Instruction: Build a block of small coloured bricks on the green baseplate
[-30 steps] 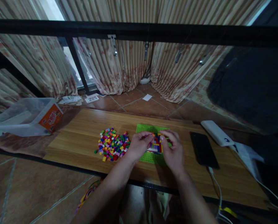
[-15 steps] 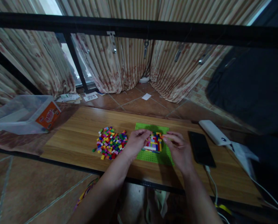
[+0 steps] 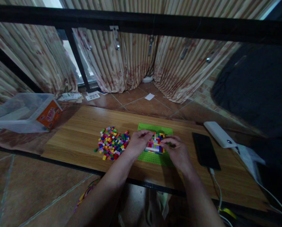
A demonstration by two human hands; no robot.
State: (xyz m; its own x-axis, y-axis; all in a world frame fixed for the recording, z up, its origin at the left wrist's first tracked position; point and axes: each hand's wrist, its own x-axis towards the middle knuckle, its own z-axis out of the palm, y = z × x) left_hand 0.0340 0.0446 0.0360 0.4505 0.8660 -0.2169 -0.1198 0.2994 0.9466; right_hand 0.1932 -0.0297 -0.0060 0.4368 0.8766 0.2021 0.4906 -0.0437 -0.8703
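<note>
On a green studded baseplate lies a low build of multicoloured toy bricks. My left hand is at the left side of the build, thumb and fingers closed together; what they hold, if anything, is hidden. From the right, my right hand reaches in with thumb and forefinger pinched at the right edge of the build. Whatever is between those fingertips is too small to make out. Left of my left hand a pile of loose toy bricks is spread on the wooden table.
A black phone with a cable and a white power bank lie at the table's right. A clear plastic bin with an orange label stands at the far left. Behind the table hang striped curtains beneath a black rail.
My right hand has moved slightly left and down, its fingertips now at the right edge of the build. My left hand stays nearly in place. The view has shifted slightly.
</note>
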